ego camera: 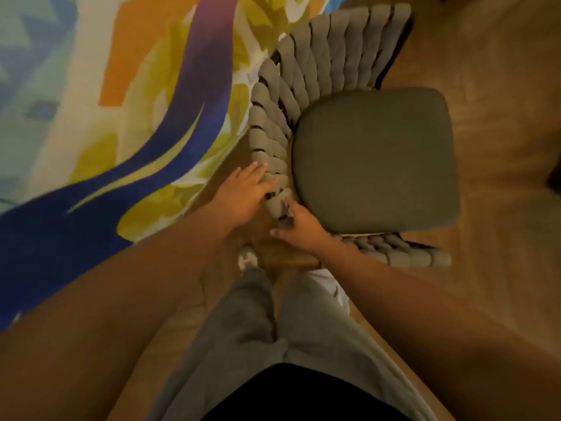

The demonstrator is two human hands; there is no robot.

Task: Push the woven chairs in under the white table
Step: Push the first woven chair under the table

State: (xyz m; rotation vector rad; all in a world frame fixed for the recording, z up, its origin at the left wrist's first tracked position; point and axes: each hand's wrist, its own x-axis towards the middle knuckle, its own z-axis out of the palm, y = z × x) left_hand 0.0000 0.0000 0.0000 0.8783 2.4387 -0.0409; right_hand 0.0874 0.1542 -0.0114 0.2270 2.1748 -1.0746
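Observation:
A grey woven chair (pixel 373 159) stands right below me on the wooden floor, seen from above, its padded seat to the right and its curved woven backrest (pixel 273 129) to the left. My left hand (pixel 243 192) lies on the outer side of the backrest with fingers stretched over the woven bands. My right hand (pixel 299 223) grips the backrest's top edge, thumb on the inner side near the seat. No white table is in view.
A bright patterned rug (pixel 115 117) in blue, yellow, orange and white covers the floor to the left, right up against the chair's back. Bare wooden floor (pixel 501 268) spreads to the right. My legs in grey trousers (pixel 267 329) stand just behind the chair.

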